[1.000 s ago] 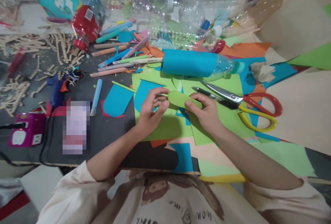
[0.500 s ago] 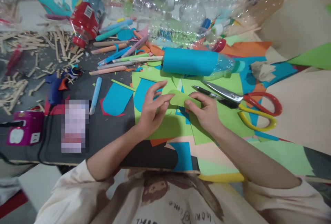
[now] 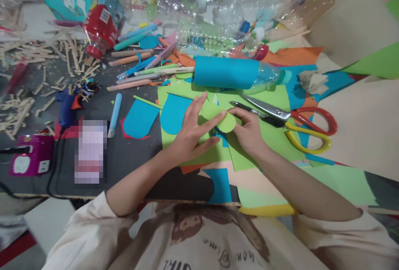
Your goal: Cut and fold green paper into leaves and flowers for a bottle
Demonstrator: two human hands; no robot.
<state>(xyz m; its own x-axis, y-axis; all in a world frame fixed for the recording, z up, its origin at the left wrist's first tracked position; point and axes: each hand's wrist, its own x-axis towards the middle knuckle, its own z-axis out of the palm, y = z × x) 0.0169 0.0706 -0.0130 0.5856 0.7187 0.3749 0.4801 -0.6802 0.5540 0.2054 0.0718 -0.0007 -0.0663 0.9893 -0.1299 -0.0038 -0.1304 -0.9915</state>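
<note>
A small light-green paper cutout [image 3: 228, 123] with a rounded end is pinched between the thumb and fingers of my right hand [image 3: 249, 131]. My left hand [image 3: 191, 135] is open with its fingers spread, and its index fingertip rests on the cutout's surface. Beneath both hands lie green paper sheets [image 3: 258, 149]. A blue rounded cutout [image 3: 171, 116] is partly covered by my left hand. To the left lies another blue cutout [image 3: 140, 118] over a red one. Just beyond my right hand are a black pen [image 3: 249, 110] and large scissors [image 3: 277, 114] with red and yellow handles.
Behind the hands lies a plastic bottle wrapped in blue paper [image 3: 224, 72]. Markers [image 3: 134, 60], clear bottles [image 3: 215, 33] and wooden sticks [image 3: 18, 112] crowd the back and left. A glue gun [image 3: 66, 106], a blurred phone [image 3: 89, 151] and a purple corded box [image 3: 31, 155] are at left.
My left hand has let go of the green cutout's left end and spread its fingers, index finger now on the cutout. The cutout has turned, its rounded end now towards me.
</note>
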